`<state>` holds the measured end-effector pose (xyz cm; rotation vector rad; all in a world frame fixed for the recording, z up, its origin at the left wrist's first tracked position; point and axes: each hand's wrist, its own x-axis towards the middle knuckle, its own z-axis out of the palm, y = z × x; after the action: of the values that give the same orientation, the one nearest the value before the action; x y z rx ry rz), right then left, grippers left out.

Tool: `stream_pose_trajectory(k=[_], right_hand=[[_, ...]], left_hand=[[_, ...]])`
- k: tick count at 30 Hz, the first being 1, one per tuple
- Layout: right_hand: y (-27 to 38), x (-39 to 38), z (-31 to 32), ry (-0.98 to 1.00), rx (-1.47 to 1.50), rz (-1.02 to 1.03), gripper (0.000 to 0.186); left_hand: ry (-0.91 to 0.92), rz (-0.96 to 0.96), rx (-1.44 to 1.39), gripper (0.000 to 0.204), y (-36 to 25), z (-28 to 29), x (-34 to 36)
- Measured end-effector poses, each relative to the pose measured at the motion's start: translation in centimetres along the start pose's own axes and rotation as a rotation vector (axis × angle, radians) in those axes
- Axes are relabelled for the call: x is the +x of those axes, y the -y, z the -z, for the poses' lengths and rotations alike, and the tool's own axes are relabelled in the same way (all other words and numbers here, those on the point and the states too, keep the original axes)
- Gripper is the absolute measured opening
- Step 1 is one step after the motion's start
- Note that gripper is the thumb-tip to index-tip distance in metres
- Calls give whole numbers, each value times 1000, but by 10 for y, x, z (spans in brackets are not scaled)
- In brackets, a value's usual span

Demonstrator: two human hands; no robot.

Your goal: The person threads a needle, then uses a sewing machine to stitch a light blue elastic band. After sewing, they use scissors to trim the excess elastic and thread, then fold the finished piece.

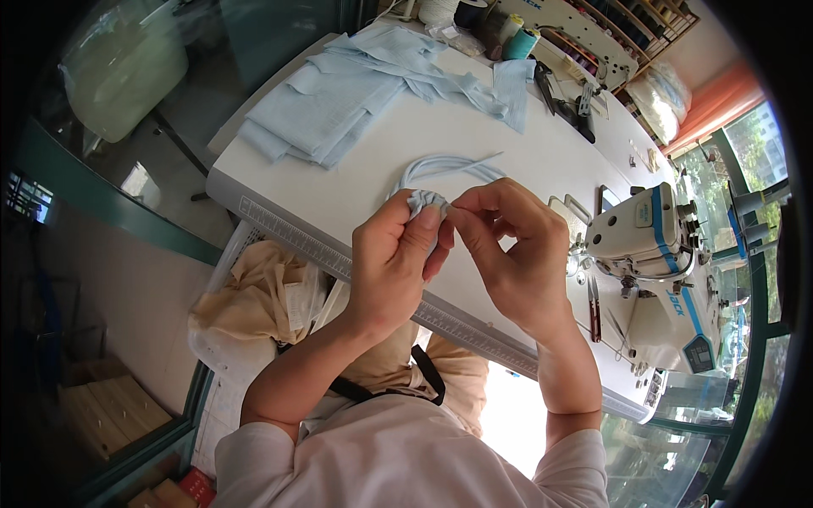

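Above the front edge of the white sewing table (pixel 339 199), my left hand (pixel 385 262) is closed on a small bunch of gathered light blue fabric (pixel 426 201). The thumb presses on its folds. My right hand (pixel 521 250) pinches with thumb and forefinger right beside the bunch; what lies between those fingertips is too small to make out. Just behind both hands, a loop of thin light blue cords (pixel 445 164) rests on the tabletop, partly hidden by my fingers.
Stacked light blue fabric pieces (pixel 326 110) lie at the far left. A sewing machine (pixel 648 233) stands to the right, with tweezers (pixel 594 309) near it. Black-handled scissors (pixel 563 106) and a teal thread spool (pixel 521 44) sit at the back. Tan cloth (pixel 262 292) fills a bin below left.
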<state>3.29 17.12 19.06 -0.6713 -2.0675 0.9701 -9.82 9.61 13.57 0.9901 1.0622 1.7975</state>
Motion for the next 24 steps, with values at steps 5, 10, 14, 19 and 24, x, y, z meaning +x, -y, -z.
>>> stream_pose_trajectory(k=[5, 10, 14, 19, 24], right_hand=[[0, 0, 3, 18, -23, -23, 7], [-1, 0, 4, -9, -65, -23, 10], [-1, 1, 6, 29, -10, -51, 11], [-3, 0, 8, 73, -31, -54, 10], [-8, -4, 4, 67, 61, -109, 8]], left_hand=[[27, 31, -6, 28, -3, 1, -1], [36, 14, 61, 28, 1, 4, -1], [49, -15, 109, 30, 3, 4, -2], [103, 29, 109, 27, 0, 7, -1], [146, 94, 7, 26, -1, 8, -2]])
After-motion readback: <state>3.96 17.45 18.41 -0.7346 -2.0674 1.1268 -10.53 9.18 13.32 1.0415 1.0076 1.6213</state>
